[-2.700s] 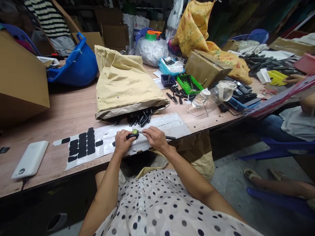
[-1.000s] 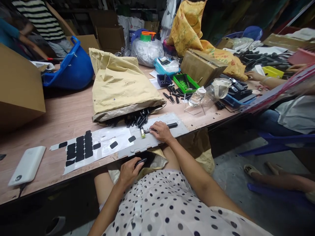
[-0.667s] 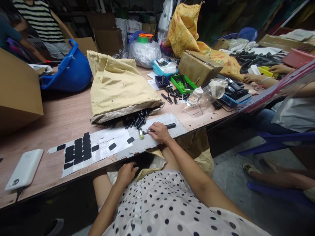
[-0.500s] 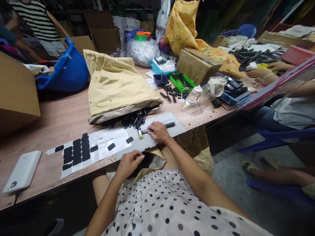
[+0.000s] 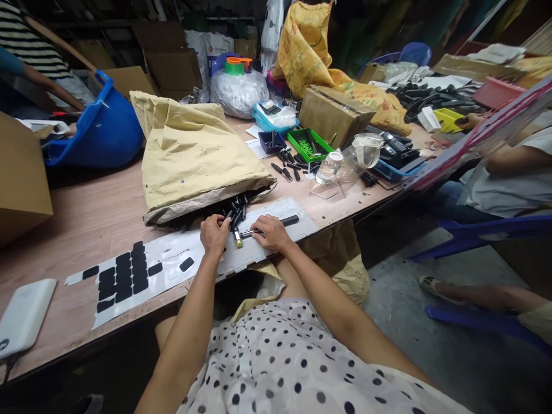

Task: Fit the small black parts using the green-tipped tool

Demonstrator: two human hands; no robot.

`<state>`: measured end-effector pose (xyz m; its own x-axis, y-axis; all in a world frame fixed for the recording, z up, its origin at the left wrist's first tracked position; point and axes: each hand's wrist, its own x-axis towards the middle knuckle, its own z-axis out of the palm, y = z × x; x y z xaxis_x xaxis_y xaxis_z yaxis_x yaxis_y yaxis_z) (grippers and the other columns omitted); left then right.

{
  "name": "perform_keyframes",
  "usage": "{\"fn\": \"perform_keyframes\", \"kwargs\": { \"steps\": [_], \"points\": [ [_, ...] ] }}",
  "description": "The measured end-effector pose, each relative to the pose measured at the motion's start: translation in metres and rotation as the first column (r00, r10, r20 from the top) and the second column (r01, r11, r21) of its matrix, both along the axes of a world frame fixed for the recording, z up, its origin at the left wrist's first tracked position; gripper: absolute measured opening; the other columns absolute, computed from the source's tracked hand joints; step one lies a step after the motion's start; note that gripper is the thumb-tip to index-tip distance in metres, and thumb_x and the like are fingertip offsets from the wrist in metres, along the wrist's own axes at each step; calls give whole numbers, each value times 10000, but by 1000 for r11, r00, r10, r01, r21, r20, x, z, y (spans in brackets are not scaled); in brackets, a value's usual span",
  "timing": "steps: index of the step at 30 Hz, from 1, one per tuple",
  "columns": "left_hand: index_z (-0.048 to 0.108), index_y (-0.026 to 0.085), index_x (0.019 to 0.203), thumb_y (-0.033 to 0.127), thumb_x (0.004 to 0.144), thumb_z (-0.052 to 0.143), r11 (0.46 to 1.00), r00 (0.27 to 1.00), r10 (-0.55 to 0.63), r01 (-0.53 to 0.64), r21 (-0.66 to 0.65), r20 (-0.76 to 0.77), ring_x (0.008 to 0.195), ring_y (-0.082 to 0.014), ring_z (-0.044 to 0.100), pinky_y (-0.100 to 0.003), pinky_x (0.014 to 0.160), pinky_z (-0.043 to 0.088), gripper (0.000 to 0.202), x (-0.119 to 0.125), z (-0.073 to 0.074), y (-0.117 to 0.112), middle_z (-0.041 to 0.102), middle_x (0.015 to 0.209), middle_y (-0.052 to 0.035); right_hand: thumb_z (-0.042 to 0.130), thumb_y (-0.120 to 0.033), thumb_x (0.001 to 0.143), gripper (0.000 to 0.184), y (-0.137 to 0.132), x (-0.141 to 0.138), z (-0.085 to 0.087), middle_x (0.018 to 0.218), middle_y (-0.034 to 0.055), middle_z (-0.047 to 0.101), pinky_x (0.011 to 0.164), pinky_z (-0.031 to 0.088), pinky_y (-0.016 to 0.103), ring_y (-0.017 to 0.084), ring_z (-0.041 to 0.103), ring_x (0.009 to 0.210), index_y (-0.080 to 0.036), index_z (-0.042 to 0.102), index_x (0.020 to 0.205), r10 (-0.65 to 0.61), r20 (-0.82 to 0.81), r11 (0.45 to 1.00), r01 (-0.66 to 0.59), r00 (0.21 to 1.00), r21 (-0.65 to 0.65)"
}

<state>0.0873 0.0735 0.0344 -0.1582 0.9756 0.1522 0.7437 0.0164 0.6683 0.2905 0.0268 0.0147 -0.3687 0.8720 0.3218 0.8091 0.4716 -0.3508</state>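
Note:
My left hand (image 5: 214,234) reaches to the mouth of a tan sack (image 5: 190,152), its fingers closed on a slim black part (image 5: 227,216) at the edge of a pile of similar black parts (image 5: 237,208). The far end of that part is lost among the others. On the grey board (image 5: 302,225), my right hand (image 5: 271,231) is wrapped around the shaft of a small hammer (image 5: 290,221). The hammer lies sideways, with its yellow-tipped head to the left. White sheets (image 5: 167,247) carrying rounded black stickers (image 5: 123,276) lie left of my hands.
A white power bank (image 5: 26,316) with a cable is at the table's left end. Behind the sack stands a blue basin (image 5: 99,129). Farther right are a green tray (image 5: 309,145), a water bottle (image 5: 329,168) and a cardboard box (image 5: 334,117). Another person sits at the right.
My left hand has moved from the table's front edge up to the black parts and closed on one. My right hand stays on the hammer. The view has shifted slightly.

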Motion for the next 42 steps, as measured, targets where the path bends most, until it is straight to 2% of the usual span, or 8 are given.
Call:
{"fn": "perform_keyframes", "kwargs": {
  "steps": [4, 7, 10, 20, 25, 30, 36, 42],
  "points": [
    [719, 250, 832, 344, 820, 658, 989, 994, -108, 107, 97, -1, 854, -248, 604, -376, 807, 499, 113, -37, -4, -22, 683, 798, -32, 656, -256, 906, 115, 0, 1, -1, 956, 62, 648, 828, 396, 349, 238, 520, 914, -231, 716, 1002, -12, -12, 1000, 12, 1000, -6],
    [734, 262, 868, 365, 831, 662, 977, 980, -195, 197, 85, -29, 873, -242, 600, -376, 834, 491, 131, -64, -9, -44, 687, 810, -20, 648, -256, 911, 117, 0, 1, -2, 956, 63, 645, 833, 394, 350, 240, 515, 917, -233, 718, 1002, -9, -16, 1000, 9, 1000, -8],
    [741, 266, 877, 370, 824, 684, 964, 965, -255, 259, 61, -56, 900, -246, 596, -391, 872, 478, 130, -75, -16, -57, 704, 862, -25, 645, -255, 915, 118, 0, 2, -3, 957, 63, 647, 836, 394, 348, 238, 515, 918, -231, 719, 1004, -10, -14, 1000, 10, 1000, -5],
    [778, 313, 895, 344, 781, 752, 960, 958, -277, 278, 9, -70, 971, -271, 573, -410, 884, 444, 121, -61, -25, -54, 700, 893, -24, 590, -271, 981, 146, -3, 8, -2, 943, 60, 671, 835, 430, 340, 222, 569, 906, -241, 732, 994, 37, -31, 999, -37, 999, 10],
    [789, 324, 913, 327, 788, 754, 963, 962, -268, 268, -9, -51, 968, -260, 574, -398, 885, 446, 130, -60, -27, -54, 697, 887, -18, 483, -313, 1044, 253, -19, -12, 6, 972, 61, 678, 821, 467, 294, 201, 616, 929, -258, 720, 1113, 13, -117, 999, -9, 993, 38],
    [777, 305, 926, 297, 786, 761, 967, 966, -255, 255, 4, -44, 968, -261, 579, -394, 888, 453, 141, -59, -29, -53, 709, 914, -24, 454, -356, 1065, 281, -29, -36, 8, 965, 46, 679, 780, 475, 239, 166, 636, 904, -264, 714, 1122, 2, -131, 1000, -1, 991, 7],
    [745, 280, 872, 317, 793, 763, 967, 966, -253, 254, 25, -53, 946, -257, 574, -385, 880, 457, 89, -58, -33, -52, 697, 908, -29, 433, -366, 1072, 303, -29, -43, 10, 967, 43, 684, 771, 489, 231, 162, 644, 900, -272, 720, 1103, -42, -156, 999, 43, 987, 6],
    [742, 275, 830, 334, 797, 759, 968, 968, -249, 249, 20, -37, 947, -260, 571, -388, 872, 459, 70, -57, -35, -50, 687, 901, -34, 453, -348, 1065, 286, -31, -49, 15, 966, 52, 678, 798, 492, 246, 171, 644, 906, -270, 722, 1120, -17, -125, 999, 21, 992, 32]
  ]
}}
